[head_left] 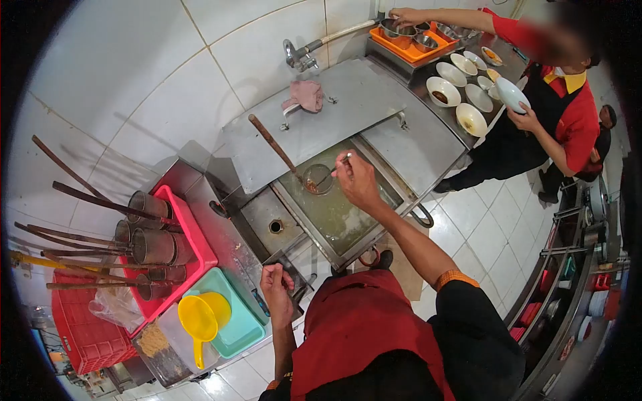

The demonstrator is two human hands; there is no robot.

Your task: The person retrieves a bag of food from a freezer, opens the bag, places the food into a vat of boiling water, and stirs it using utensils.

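Head view: right grip (356, 177) is pinching a thin utensil (328, 177) dipped toward the wire strainer (315, 188) just beside it, at the vat (374, 235) — looks mid-stir. Next bit probably calls for keeping the strainer steady. Left grip (275, 291) is half-curled — can't tell if it's closed on anything. Strainer's wooden handle (271, 142) juts past the right grip, kinda in the way; bowls (471, 120) sit well beyond.

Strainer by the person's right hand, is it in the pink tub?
No, that strainer sits in the metal tank instead.
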